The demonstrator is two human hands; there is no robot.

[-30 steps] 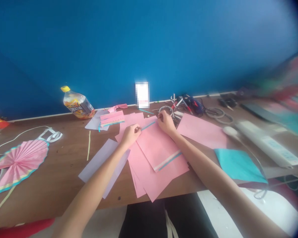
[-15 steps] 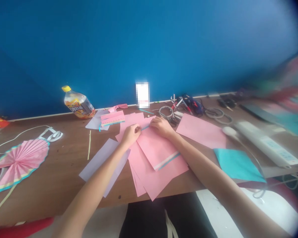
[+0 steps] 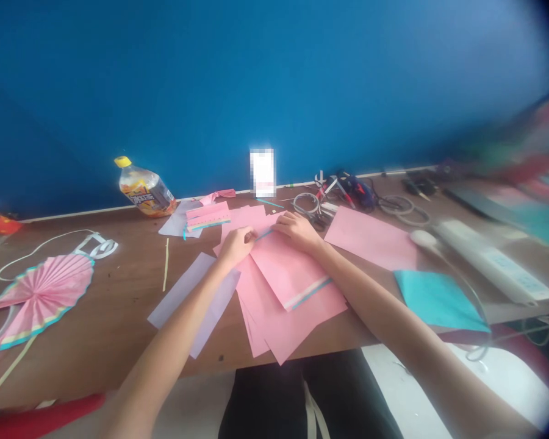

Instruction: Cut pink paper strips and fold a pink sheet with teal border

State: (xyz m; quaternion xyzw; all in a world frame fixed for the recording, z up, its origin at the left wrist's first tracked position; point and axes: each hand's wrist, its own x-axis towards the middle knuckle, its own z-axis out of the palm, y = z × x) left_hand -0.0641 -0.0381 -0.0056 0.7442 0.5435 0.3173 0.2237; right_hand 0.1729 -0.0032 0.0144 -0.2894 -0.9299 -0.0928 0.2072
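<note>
A pink sheet with a white and blue band along its near edge lies on top of several fanned pink sheets on the brown table. At its far edge runs a thin blue paper strip. My left hand is closed, pinching the strip's left end against the sheet. My right hand lies over the strip's right part with fingers curled, pressing it down.
A pale lilac sheet lies left of the pink stack. A pleated pink fan is at far left, a bottle by the blue wall. Another pink sheet, a teal sheet, cables and tools are to the right.
My right hand has slid left along the blue strip toward my left hand, covering most of it. My left hand has stayed at the strip's left end.
</note>
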